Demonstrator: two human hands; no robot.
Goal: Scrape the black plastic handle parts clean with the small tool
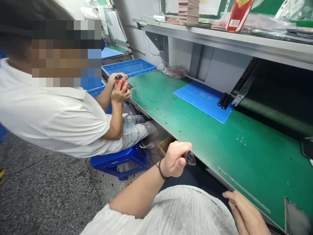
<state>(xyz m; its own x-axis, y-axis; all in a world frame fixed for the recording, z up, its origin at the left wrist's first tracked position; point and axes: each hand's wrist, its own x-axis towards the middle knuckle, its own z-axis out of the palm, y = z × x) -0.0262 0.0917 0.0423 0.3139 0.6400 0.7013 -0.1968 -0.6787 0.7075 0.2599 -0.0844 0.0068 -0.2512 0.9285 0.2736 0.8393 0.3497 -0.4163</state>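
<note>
My left hand [174, 160] is closed around a dark, glossy piece with a rounded, pointed end [190, 158], perhaps a handle. Most of that piece is hidden inside the fist, which is held just off the front edge of the green tabletop [195, 130]. Lower right, my right hand [248, 212] is beside the table edge with its fingers stretched out and slightly apart. A small yellowish spot shows between its fingers, too small to name. Two black handle-like pieces [223, 100] lie on a blue sheet [200, 98] farther back on the table.
A co-worker in a white shirt [56, 120] sits on a blue stool [117, 161] at left, holding a red object [121, 86]. Blue crates [129, 67] stand behind. A metal shelf [220, 37] overhangs the table, carrying a stack of pieces [188, 11]. Dark crumbs dot the tabletop.
</note>
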